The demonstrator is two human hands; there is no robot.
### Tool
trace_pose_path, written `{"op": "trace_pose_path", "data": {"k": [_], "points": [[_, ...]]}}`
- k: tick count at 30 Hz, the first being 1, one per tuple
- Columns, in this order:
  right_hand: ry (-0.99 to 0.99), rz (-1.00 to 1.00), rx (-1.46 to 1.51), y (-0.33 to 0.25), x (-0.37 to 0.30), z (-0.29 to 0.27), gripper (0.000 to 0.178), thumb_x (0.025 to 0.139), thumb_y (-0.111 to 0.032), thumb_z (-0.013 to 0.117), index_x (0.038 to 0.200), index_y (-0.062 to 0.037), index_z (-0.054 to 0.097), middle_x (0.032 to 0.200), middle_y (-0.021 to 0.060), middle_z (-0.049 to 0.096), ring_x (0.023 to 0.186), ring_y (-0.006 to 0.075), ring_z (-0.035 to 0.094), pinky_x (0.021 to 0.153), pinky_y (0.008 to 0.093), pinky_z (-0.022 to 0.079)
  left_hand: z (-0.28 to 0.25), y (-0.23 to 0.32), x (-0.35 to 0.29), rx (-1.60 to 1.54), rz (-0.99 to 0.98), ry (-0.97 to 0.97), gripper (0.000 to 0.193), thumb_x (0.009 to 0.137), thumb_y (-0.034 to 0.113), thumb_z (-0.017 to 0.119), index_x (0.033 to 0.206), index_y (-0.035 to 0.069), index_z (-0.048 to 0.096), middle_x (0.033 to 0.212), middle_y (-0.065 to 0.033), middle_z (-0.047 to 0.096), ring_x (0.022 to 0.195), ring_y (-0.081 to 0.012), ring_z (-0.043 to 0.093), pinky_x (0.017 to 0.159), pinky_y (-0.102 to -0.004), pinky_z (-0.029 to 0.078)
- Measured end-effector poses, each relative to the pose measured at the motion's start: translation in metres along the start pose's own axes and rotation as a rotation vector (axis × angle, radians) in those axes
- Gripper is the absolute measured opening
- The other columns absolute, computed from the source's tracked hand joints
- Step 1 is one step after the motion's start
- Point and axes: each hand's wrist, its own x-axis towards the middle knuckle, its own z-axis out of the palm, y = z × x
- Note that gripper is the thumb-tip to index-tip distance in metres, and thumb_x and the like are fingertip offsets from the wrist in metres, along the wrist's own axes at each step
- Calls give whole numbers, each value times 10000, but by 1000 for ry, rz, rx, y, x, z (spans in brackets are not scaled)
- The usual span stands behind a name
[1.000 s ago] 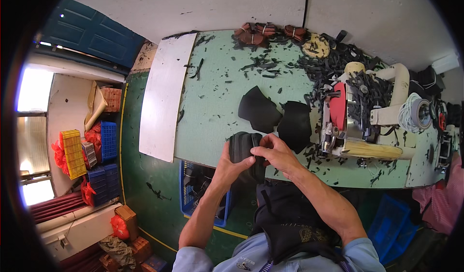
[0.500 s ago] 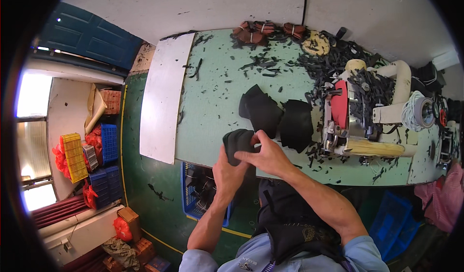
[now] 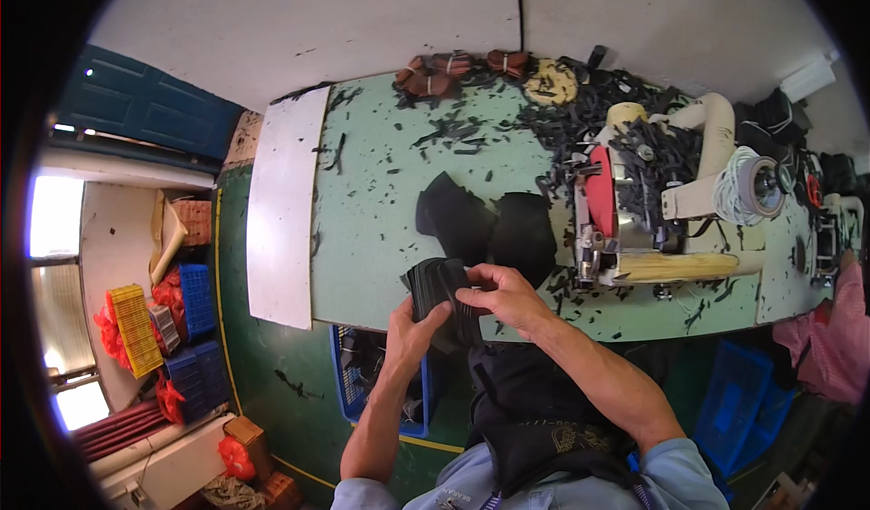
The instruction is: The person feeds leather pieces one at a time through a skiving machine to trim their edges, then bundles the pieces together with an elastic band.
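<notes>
Both hands hold a stack of thin black flat pieces (image 3: pixel 428 285) at the near edge of the green table (image 3: pixel 381 229). My left hand (image 3: pixel 410 330) is closed round its lower left side, with the thumb on the front. My right hand (image 3: pixel 507 300) grips the right side between thumb and fingers. The stack is tilted and slightly fanned, so its layered edges show. Just beyond it lie two more black piles side by side, a spread one (image 3: pixel 458 218) and a squarer one (image 3: pixel 526 233). What the pieces are made of I cannot tell for certain.
A cream machine (image 3: pixel 716 147) with a red plate stands at the right, heaped with black scraps (image 3: pixel 580 116). Brown tied bundles (image 3: pixel 430 84) lie along the wall. A white board (image 3: pixel 285 211) covers the table's left end. A blue crate (image 3: pixel 343 388) sits underneath.
The stack has been turned and fanned, showing more of its edges. My right hand has shifted right and down along it. The whole view has swung slightly.
</notes>
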Motion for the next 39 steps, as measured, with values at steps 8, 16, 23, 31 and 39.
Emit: {"op": "trace_pose_path", "data": {"k": [8, 16, 23, 31, 39], "points": [[104, -110, -85, 7, -5, -9, 255, 936, -136, 656, 1156, -12, 623, 1017, 77, 678, 939, 169, 650, 839, 312, 505, 0, -12, 13, 17, 92, 88, 335, 914, 184, 660, 1141, -61, 635, 954, -102, 699, 804, -151, 660, 720, -295, 550], [859, -747, -1158, -32, -7, -39, 453, 889, -222, 717, 1198, 39, 513, 1185, 252, 564, 1114, 425, 537, 972, 504, 420, -1, -9, 9, 178, 192, 163, 354, 884, 205, 671, 1103, -72, 646, 940, -97, 710, 791, -170, 676, 737, -333, 558], [184, -300, -493, -4, 0, 9, 650, 759, -444, 852, 1076, 9, 509, 1054, 168, 629, 978, 266, 644, 843, 388, 511, 15, 19, -7, 561, 205, 114, 456, 835, 341, 750, 1132, 6, 666, 870, -163, 725, 806, -237, 710, 744, -360, 540], [34, -10, -28, -12, 8, 7, 579, 754, -393, 856, 1041, -15, 523, 990, 92, 585, 950, 179, 595, 835, 338, 478, -5, 11, -5, 84, 104, -14, 467, 834, 245, 816, 1165, -36, 642, 994, -103, 720, 884, -154, 676, 771, -316, 551], [118, 33, -132, 1, 26, 15, 558, 740, -370, 839, 1057, -13, 550, 1036, 101, 582, 962, 227, 582, 838, 367, 481, -12, 1, 4, -124, 48, 15, 354, 900, 159, 719, 1175, -41, 621, 1017, -86, 695, 869, -137, 658, 755, -286, 541]]}}
